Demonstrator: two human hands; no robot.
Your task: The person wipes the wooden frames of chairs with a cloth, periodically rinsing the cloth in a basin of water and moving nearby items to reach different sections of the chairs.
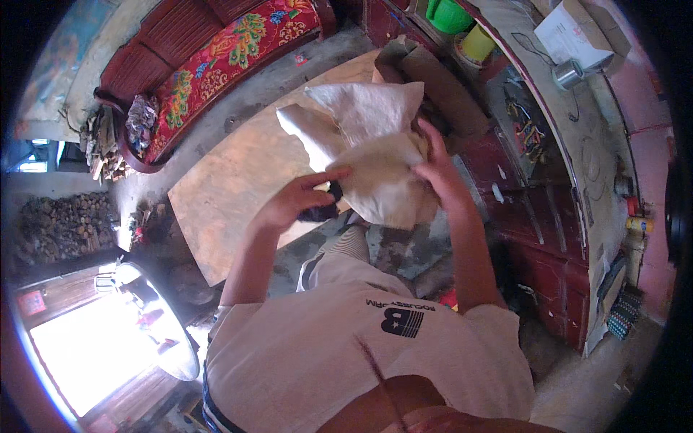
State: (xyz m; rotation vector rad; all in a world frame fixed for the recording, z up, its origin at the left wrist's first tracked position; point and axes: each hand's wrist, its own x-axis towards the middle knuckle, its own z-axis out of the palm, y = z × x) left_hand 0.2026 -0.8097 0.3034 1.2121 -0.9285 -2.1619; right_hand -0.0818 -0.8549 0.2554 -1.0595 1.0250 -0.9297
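Observation:
A crumpled white piece of fabric (381, 173), perhaps a sack, hangs in front of my body with its upper folds spread outward. My left hand (289, 200) grips its left edge, thumb on top. On the right side my right hand (441, 168) holds the fabric between thumb and fingers. A small black object (319, 210) with a pale yellow part shows just under my left fingers; whether I hold it or it lies on the board below, I cannot tell. Beneath the fabric is a tan wooden board or low tabletop (233, 189).
A brown cardboard box (449, 89) stands at the board's far right end. Along the right runs a dark red cabinet (541, 216), with a green bucket (449, 15) and yellow container (476, 44) inside. A red wooden bench (178, 32) with a floral cushion (216, 65) lies beyond the board.

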